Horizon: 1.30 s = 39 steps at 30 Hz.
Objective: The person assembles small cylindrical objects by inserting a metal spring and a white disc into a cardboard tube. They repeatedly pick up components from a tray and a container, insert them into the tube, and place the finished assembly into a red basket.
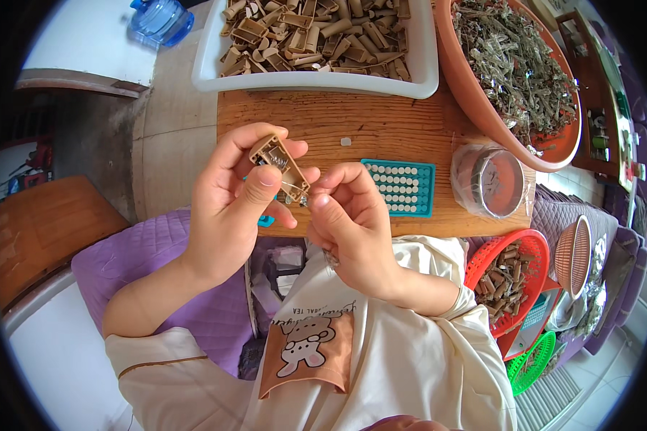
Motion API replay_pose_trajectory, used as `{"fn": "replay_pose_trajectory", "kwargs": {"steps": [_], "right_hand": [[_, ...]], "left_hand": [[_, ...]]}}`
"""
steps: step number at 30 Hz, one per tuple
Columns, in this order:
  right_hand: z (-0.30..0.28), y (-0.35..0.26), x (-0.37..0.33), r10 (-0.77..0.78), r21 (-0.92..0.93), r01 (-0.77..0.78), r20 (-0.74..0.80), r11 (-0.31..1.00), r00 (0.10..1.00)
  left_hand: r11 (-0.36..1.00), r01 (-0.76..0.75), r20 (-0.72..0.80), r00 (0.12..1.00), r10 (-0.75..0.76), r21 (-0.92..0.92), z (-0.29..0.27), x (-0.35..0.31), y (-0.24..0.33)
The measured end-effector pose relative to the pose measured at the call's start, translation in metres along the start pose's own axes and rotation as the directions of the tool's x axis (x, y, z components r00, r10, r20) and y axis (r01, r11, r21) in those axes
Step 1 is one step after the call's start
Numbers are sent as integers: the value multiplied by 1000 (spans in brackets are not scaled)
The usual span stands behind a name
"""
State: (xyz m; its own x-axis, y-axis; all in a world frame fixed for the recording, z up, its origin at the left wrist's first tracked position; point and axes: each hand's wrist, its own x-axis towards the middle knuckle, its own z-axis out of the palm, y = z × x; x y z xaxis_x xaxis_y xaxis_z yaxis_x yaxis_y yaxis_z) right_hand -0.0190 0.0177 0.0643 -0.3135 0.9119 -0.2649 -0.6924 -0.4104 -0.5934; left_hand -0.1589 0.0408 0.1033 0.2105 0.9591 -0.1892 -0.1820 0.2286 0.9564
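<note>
My left hand (pixel 226 208) grips a small brown plastic casing (pixel 293 174), tilted, its open side showing metal parts and thin wires inside. At the casing's lower end, the thumb and forefinger of my right hand (pixel 356 233) pinch close to a fine wire and a small shiny part (pixel 298 197). Some silvery pieces (pixel 331 258) stick out below the curled fingers of that hand; what they belong to is hidden. A blue-green piece shows partly behind my left fingers. Just right of my right hand lies a teal tray (pixel 429 190) with rows of white discs.
Across the wooden table (pixel 402 118) stands a white tub (pixel 316 80) of brown casings. An orange basin (pixel 474 108) of wired metal parts is at far right. Nearer are a plastic-wrapped round container (pixel 502 188), a red basket (pixel 485 258) of brown pieces and a green basket (pixel 550 366).
</note>
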Motion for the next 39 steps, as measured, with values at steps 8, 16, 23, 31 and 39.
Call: {"fn": "replay_pose_trajectory", "kwargs": {"steps": [8, 16, 23, 31, 39], "right_hand": [[-1, 7, 7, 91, 108, -97, 64, 989, 994], [-5, 11, 9, 68, 177, -83, 94, 981, 993], [-18, 13, 17, -115, -429, 159, 127, 889, 985], [-16, 8, 19, -127, -413, 163, 114, 896, 985], [-27, 9, 21, -114, -602, 189, 161, 776, 980]], "left_hand": [[991, 63, 6, 998, -62, -116, -4, 2, -7], [858, 250, 61, 966, -250, -449, -6, 6, -10], [887, 319, 79, 947, -311, -333, -4, 5, -10], [970, 241, 48, 969, -240, -15, 1, -5, -20], [968, 216, 50, 973, -223, 124, 8, -10, -27]]}}
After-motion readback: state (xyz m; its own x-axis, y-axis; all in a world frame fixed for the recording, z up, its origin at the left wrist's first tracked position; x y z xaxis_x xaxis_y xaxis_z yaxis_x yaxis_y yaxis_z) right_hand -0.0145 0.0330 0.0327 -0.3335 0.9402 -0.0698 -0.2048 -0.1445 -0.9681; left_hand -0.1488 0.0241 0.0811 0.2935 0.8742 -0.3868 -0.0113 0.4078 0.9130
